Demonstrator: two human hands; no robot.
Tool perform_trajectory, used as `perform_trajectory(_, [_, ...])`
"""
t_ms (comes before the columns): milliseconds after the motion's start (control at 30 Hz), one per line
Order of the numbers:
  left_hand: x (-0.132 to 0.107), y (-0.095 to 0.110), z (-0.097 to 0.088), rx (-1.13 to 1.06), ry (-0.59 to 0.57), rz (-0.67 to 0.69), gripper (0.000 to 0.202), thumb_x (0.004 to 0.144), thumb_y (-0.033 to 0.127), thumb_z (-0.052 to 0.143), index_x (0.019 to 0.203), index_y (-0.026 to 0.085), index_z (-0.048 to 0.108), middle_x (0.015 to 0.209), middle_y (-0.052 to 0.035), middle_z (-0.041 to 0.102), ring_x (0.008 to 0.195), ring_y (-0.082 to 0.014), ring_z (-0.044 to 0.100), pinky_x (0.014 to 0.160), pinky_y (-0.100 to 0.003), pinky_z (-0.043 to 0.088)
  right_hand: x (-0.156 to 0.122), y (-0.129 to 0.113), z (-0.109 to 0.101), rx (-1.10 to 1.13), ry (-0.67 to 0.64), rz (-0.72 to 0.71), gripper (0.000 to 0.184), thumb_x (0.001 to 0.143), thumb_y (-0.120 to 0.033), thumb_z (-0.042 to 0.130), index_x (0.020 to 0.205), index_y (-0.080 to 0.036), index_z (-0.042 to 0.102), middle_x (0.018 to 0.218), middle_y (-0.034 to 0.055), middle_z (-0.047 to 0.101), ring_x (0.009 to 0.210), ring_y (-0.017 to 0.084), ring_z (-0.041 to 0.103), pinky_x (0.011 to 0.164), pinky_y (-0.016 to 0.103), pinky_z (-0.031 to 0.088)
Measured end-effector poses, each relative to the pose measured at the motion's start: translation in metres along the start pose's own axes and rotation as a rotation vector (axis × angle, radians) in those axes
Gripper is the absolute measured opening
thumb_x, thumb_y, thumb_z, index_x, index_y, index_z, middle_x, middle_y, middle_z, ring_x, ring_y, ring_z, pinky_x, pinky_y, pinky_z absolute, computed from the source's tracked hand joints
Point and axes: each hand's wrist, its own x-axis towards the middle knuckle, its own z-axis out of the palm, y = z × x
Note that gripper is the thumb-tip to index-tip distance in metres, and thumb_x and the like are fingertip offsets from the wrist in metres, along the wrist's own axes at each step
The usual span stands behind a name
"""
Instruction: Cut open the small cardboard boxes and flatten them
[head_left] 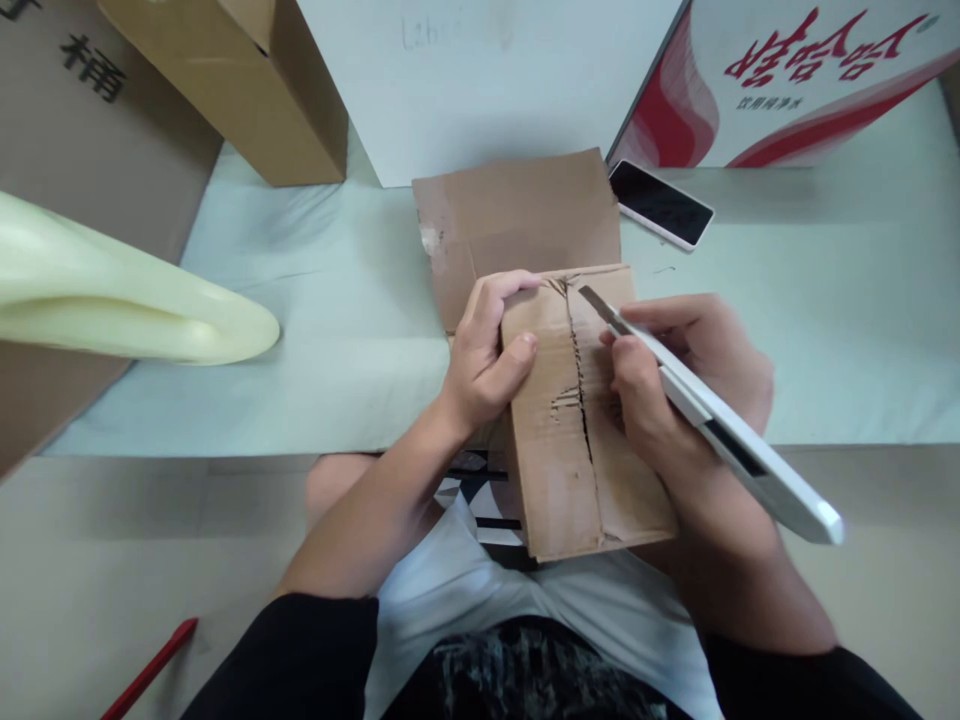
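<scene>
A small brown cardboard box (570,440) rests on my lap, its top seam partly cut and ragged down the middle. My left hand (487,350) is closed on the box's upper left edge, thumb pressed on the top flap. My right hand (675,380) is closed round a white utility knife (720,420), whose blade tip sits at the far end of the seam near the box's top edge. One flap (517,215) stands open at the far side of the box.
A phone (660,203) lies face up on the pale sheet beyond the box. A red-and-white printed carton (787,80) stands at back right, brown cartons (247,80) at back left. A cream plastic form (112,300) juts in from the left. A red pen (150,668) lies bottom left.
</scene>
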Motion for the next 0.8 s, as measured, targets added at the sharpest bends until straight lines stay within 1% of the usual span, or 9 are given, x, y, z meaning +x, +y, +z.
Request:
perform_trajectory(67, [0.0,-0.001,0.0,0.005,-0.002,0.016,0.045,0.097,0.062,0.06,0.128,0.03,0.063,0.13,-0.0085,0.065,0.123,-0.0324,0.06,0.111,-0.053,0.049,0.001,0.0,0.001,-0.003,-0.024,0.009,0.013,0.096,-0.038,0.067,0.105,-0.029,0.068,0.08,-0.0006,0.075,0.064,0.017,0.067,0.064,0.034,0.055])
perform_trajectory(133, [0.0,-0.003,0.0,0.024,-0.013,0.048,0.043,0.099,0.059,0.057,0.13,0.03,0.062,0.13,-0.0087,0.065,0.123,-0.0318,0.06,0.11,-0.052,0.05,0.003,-0.001,0.001,-0.009,-0.071,0.009,0.013,0.096,-0.038,0.067,0.104,-0.028,0.067,0.079,-0.0004,0.074,0.063,0.017,0.067,0.065,0.033,0.056])
perform_trajectory(300, [0.0,-0.007,-0.001,0.106,-0.033,0.117,0.046,0.101,0.058,0.054,0.134,0.027,0.057,0.132,-0.0102,0.064,0.123,-0.0303,0.06,0.108,-0.049,0.051,0.009,-0.006,0.0,-0.063,-0.112,0.018,0.015,0.096,-0.038,0.063,0.103,-0.025,0.067,0.076,-0.0002,0.073,0.064,0.018,0.068,0.064,0.033,0.053])
perform_trajectory(467, [0.0,-0.007,-0.001,0.124,-0.045,0.138,0.045,0.101,0.057,0.052,0.134,0.027,0.056,0.132,-0.0107,0.064,0.122,-0.0304,0.061,0.107,-0.048,0.051,0.011,-0.009,0.0,-0.084,-0.103,-0.024,0.014,0.091,-0.035,0.064,0.091,-0.022,0.07,0.068,-0.0011,0.07,0.052,0.013,0.057,0.056,0.03,0.045])
perform_trajectory(567, [-0.001,-0.007,0.0,0.113,-0.039,0.125,0.045,0.101,0.057,0.052,0.134,0.026,0.056,0.131,-0.0102,0.064,0.122,-0.0301,0.061,0.108,-0.047,0.05,0.008,-0.009,-0.003,-0.069,-0.137,-0.014,0.011,0.087,-0.028,0.062,0.083,-0.022,0.069,0.065,-0.0011,0.069,0.052,0.013,0.055,0.054,0.029,0.042])
perform_trajectory(633, [-0.001,-0.007,0.0,0.098,-0.032,0.114,0.045,0.101,0.057,0.053,0.133,0.026,0.057,0.131,-0.0098,0.064,0.123,-0.0303,0.061,0.109,-0.047,0.05,0.003,-0.006,-0.005,0.004,-0.146,0.005,0.009,0.085,-0.024,0.062,0.078,-0.023,0.068,0.061,-0.0025,0.065,0.051,0.012,0.053,0.052,0.029,0.041])
perform_trajectory(667, [-0.001,-0.007,0.0,0.086,-0.028,0.108,0.046,0.1,0.058,0.054,0.133,0.026,0.057,0.132,-0.0096,0.064,0.123,-0.0305,0.061,0.11,-0.047,0.05,0.001,-0.004,-0.006,0.067,-0.13,0.018,0.008,0.084,-0.023,0.062,0.078,-0.023,0.068,0.059,-0.0031,0.064,0.05,0.012,0.052,0.05,0.028,0.041])
perform_trajectory(733, [0.0,-0.009,-0.001,0.052,-0.005,0.081,0.049,0.097,0.06,0.057,0.133,0.026,0.058,0.132,-0.0092,0.064,0.124,-0.0311,0.061,0.11,-0.048,0.05,-0.002,0.001,-0.006,0.257,-0.036,0.026,0.008,0.085,-0.024,0.062,0.079,-0.024,0.068,0.058,-0.0037,0.062,0.047,0.012,0.05,0.045,0.028,0.038])
perform_trajectory(800, [0.002,-0.013,-0.004,-0.002,0.045,0.03,0.052,0.093,0.063,0.062,0.13,0.027,0.059,0.132,-0.0086,0.064,0.124,-0.0314,0.061,0.11,-0.047,0.05,0.0,0.008,-0.003,0.493,0.082,0.03,0.008,0.086,-0.025,0.061,0.081,-0.025,0.068,0.058,-0.0038,0.062,0.045,0.012,0.05,0.04,0.027,0.035])
